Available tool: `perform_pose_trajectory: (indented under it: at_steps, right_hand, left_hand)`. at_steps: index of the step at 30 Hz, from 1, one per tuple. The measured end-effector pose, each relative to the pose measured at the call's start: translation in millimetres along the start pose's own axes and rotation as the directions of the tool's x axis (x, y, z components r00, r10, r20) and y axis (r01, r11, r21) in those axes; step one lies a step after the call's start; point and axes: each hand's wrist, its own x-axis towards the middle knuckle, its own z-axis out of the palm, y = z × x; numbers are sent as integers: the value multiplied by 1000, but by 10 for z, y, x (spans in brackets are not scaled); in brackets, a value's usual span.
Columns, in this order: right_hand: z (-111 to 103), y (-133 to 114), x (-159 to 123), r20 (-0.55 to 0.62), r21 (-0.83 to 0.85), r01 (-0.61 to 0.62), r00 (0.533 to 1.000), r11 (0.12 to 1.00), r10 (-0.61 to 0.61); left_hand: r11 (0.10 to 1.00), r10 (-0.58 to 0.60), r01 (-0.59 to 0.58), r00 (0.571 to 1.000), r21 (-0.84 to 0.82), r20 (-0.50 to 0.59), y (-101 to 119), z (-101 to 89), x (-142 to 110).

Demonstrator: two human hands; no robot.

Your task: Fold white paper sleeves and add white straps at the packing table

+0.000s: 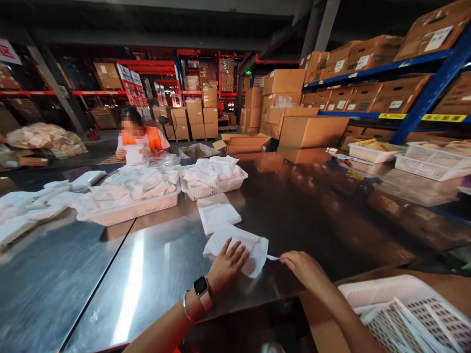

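Note:
On the metal table lies a thin white pouch [257, 250] with a narrow white strip [273, 257] coming from its right edge. My left hand [228, 262] rests flat on the pouch, fingers spread. The end of the strip is pinched in the fingertips of my right hand [296, 264], which is apart from the pouch. Just behind the pouch, and partly touched by it, is a stack of flat white packets [217, 212]. What is inside the pouch cannot be made out.
White baskets [138, 208] [221, 186] heaped with white pouches stand behind on the left. A white basket [401, 289] holding loose white strips is at my right elbow. Across the table sits a person in an orange vest [153, 138]. More baskets [432, 166] stand far right.

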Motion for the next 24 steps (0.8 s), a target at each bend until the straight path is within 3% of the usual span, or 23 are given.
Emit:
perform_pose_trajectory:
  at_steps: [4,8,12,18,20,22,24]
  right_hand:
    - [-216,-180,-292,315,218,-123,948,968,49]
    - [-236,-189,-323,342,330,-189,937,925,70]
    - [-275,-192,-288,365,394,-221,928,892,69]
    - [-318,-218,-178,455,531,-296,890,794,28]
    - [-346,-51,-86,388,508,-319,914,800,118]
    - [-441,228,-42,206,375,-402,915,835,348]
    - [-598,554,-157,-61,239,-539,822,808,566]
  left_hand:
    - [986,91,-93,996,-137,-19,24,-210,-229]
    - [988,48,-58,996,-145,-73,51,-321,-467]
    - [987,-67,45,988,-154,-139,-50,-359,-676]
    - [972,-169,140,974,-186,-148,-176,-340,-743]
    - [962,-199,165,969,-218,-149,-192,-342,-754]
    - [956,-224,182,959,-229,-171,-205,-347,-779]
    - [963,-206,163,959,-215,-195,-216,-351,-812]
